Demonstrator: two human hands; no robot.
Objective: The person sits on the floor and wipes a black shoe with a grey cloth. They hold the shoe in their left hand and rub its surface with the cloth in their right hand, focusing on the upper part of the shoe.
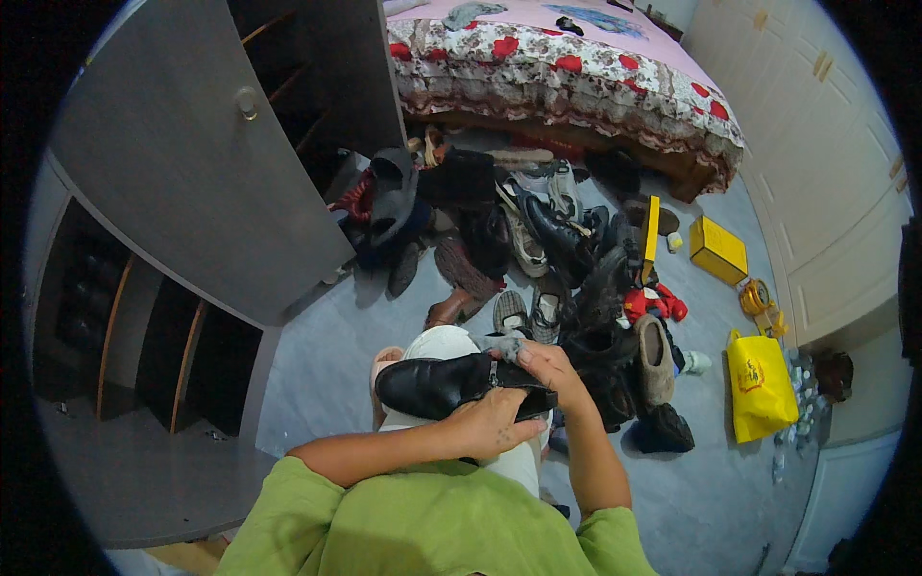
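A black leather ankle boot [425,385] with a metal side zipper [494,374] lies sideways across my lap, toe to the left. My left hand [490,421] grips the boot near its opening, with the fingers over the upper and partly hidden. On the far side of the shaft my right hand [546,371] holds a crumpled grey cloth [510,347] against the boot. My white trousers [445,343] show beneath it. Just past my knees stand two checked slip-on shoes [529,311].
A heap of mixed shoes [555,237] covers the floor ahead. Left is a grey shoe cabinet [187,180] with its door swung out. To the right are a yellow box [718,249] and a yellow bag [761,389]. A bed [569,65] stands beyond, beside white wardrobes [814,144].
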